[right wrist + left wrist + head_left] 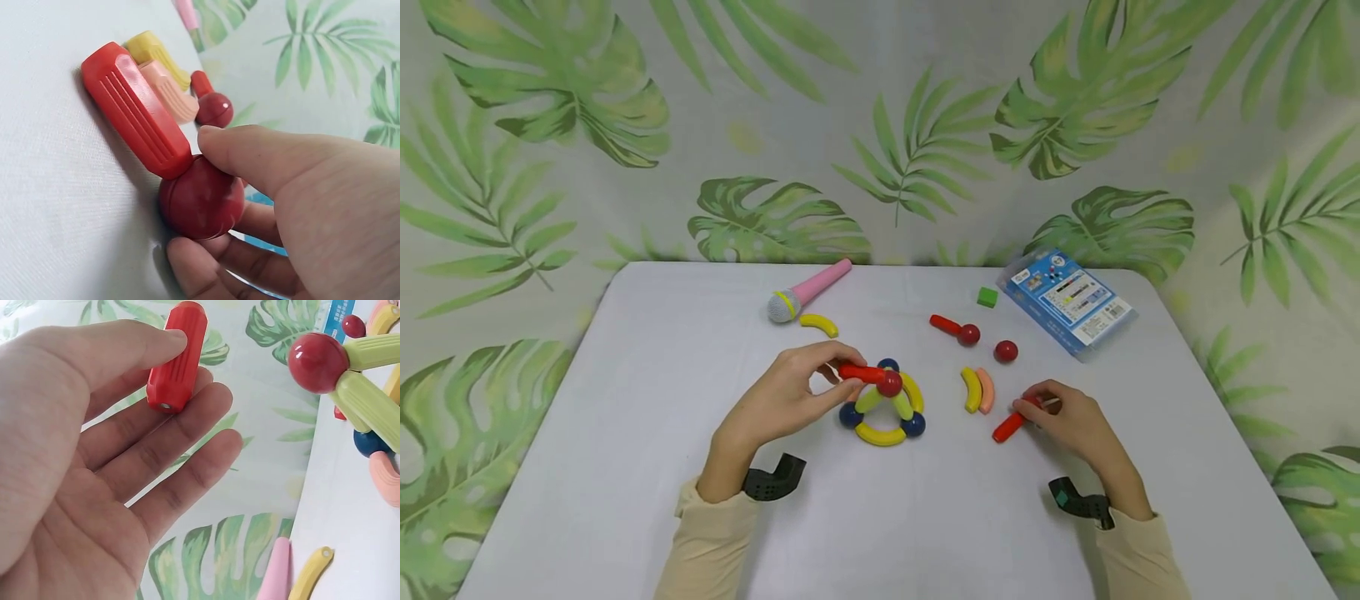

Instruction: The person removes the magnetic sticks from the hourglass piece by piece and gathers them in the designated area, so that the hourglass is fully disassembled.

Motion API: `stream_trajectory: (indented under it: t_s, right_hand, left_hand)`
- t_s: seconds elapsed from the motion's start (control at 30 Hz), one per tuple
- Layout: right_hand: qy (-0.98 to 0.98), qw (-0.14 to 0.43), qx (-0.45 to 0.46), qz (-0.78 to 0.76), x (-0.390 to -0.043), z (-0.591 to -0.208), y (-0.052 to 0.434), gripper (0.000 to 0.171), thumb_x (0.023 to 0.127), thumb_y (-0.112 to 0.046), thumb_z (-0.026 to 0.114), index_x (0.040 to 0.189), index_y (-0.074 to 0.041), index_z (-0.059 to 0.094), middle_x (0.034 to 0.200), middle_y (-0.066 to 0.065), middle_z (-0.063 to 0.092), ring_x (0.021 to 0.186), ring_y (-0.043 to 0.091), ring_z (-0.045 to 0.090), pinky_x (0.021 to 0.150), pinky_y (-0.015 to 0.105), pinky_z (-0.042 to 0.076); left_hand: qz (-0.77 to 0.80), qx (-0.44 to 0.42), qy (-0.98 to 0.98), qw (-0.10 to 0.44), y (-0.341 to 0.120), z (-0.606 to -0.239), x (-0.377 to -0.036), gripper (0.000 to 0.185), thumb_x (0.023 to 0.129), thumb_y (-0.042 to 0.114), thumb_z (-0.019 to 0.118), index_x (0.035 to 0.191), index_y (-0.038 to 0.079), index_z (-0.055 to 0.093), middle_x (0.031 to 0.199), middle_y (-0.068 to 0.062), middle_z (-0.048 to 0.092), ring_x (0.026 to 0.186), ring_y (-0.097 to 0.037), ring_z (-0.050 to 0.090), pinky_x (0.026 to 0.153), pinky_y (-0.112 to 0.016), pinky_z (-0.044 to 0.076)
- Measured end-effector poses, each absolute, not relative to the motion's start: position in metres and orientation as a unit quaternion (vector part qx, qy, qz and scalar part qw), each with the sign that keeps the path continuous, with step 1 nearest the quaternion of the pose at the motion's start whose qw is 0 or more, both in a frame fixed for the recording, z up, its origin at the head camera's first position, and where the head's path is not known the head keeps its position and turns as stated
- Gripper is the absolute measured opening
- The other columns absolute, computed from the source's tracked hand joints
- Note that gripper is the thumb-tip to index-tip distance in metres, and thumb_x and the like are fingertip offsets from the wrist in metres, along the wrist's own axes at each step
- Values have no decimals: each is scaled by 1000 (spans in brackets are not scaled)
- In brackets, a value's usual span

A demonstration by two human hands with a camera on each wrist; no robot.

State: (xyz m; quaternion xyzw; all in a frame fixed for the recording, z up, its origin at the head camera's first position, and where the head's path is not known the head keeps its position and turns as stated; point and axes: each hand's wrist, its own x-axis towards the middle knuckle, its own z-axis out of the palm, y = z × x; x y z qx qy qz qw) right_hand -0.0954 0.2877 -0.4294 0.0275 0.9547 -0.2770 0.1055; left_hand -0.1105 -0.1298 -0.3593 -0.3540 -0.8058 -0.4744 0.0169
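Note:
My left hand (837, 377) pinches a short red stick (860, 373) between thumb and fingers. The stick's far end points at a dark red ball (891, 383) on top of a small structure (883, 410) of yellow-green sticks, blue balls and a yellow curved piece. In the left wrist view the red stick (177, 356) appears a little apart from that ball (317, 362). My right hand (1028, 408) grips another dark red ball (201, 199) between thumb and fingers. A red stick (134, 109) joined to it lies on the white table (625, 467).
Yellow (972, 389) and peach (987, 390) curved pieces lie side by side between my hands. Behind them are a loose red ball (1006, 351), a red stick with ball (955, 328), a green cube (987, 297) and a blue packet (1067, 302). A pink toy microphone (810, 289) and yellow curve (819, 324) lie back left.

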Motion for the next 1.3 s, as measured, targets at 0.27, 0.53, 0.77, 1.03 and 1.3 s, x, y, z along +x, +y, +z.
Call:
stream_trajectory:
  t_s: [0.27,0.53,0.77,1.03,1.3]
  right_hand:
    - [952,96,38,-287,-92,-433,287,52,96,-48,71,121,-3,67,110,16,71,99,30,65,82,42,58]
    - [949,82,35,-303,-86,-435,292,46,95,-43,73,121,-5,68,109,13,71,99,30,64,84,42,57]
    - [949,76,34,-303,-81,-437,297,45,94,-42,75,119,-5,68,104,10,71,95,27,62,78,34,53]
    - [948,76,39,-308,-78,-436,297,45,93,-41,76,118,-4,68,101,9,71,92,25,62,75,29,52]
    - [947,63,19,-315,-75,-433,294,42,93,-38,77,117,-5,69,104,11,71,92,25,64,77,32,55]
  left_hand:
    - [-467,-342,-815,6,-127,-370,-111,25,91,9,79,114,8,70,108,1,73,89,-8,66,79,-27,59]
    - [-447,-357,-819,41,-64,-391,-79,22,87,5,82,105,6,70,98,-1,70,81,-10,61,72,-18,55]
    - [-349,-340,-873,11,4,-429,-49,28,93,18,78,119,11,69,104,0,70,85,-6,63,77,-8,51]
    - [-197,-339,-915,99,40,-457,-52,27,93,26,76,117,15,73,82,4,68,70,-9,56,56,-13,42]
    - [-226,-323,-918,28,52,-457,-55,40,99,43,69,127,15,69,78,7,68,66,-4,53,48,-13,32]
